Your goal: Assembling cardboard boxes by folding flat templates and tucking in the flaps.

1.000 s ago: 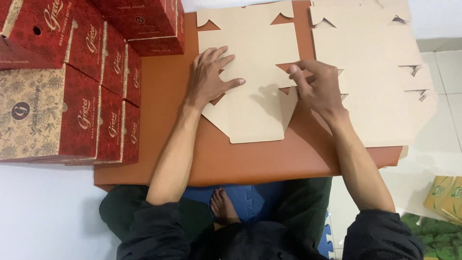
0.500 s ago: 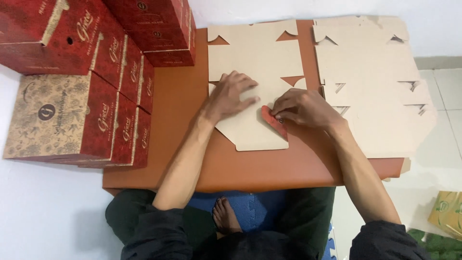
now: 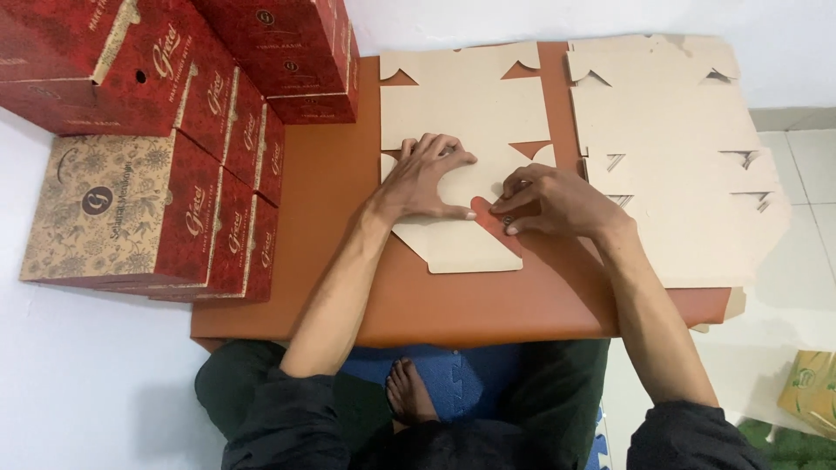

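**Flat cardboard blank under two hands, on low orange-brown table**

Item: flat die-cut cardboard blank [image 3: 466,113], plain kraft-brown on its upper face, with triangular notches cut into its edges and a rounded flap at its near end. It lies unfolded on the orange-brown table [image 3: 322,226], at about the table's middle, its far edge reaching the table's far side. A red side flap [image 3: 498,224] is turned up along the blank's right edge, showing the printed reverse face.

Left hand [image 3: 427,178]: spread wide and pressed palm-down on the blank's near half, fingers fanned toward the far side, thumb stretched right toward the red flap. It holds nothing; it pins the sheet.

Right hand [image 3: 553,202]: fingers curled and drawn narrow, fingertips pinching or pressing the red flap at the blank's right edge. Whether the flap is gripped or only pushed cannot be told.

Pose: both forearms bare, dark sleeves pushed up, reaching from the near edge of the table and converging over the blank. The left wrist is straight; the right wrist bends inward to the left.

Nearby: a stack of further flat blanks [image 3: 679,157] just right of the blank, overhanging the table's right side. Assembled red boxes [image 3: 174,130], patterned with a brown-printed face, are stacked left of the blank, on and beside the table's left end.
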